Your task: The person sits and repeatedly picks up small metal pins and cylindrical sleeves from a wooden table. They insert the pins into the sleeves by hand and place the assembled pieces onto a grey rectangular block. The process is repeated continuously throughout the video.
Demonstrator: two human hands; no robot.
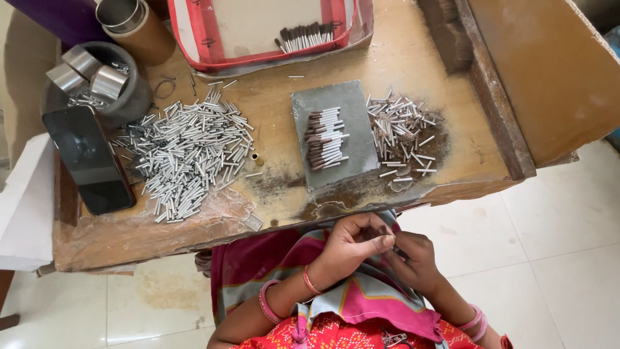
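Both hands meet over the lap, left hand and right hand pinching a small dark-tipped tube, keeping the loose heap of short silver metal tubes within reach.

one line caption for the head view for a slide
Both hands, left hand and right hand, meet over the lap below a wooden table strewn with small metal tubes.

hands together at lap, metal tubes heaped on table

dark phone screen, table's left edge
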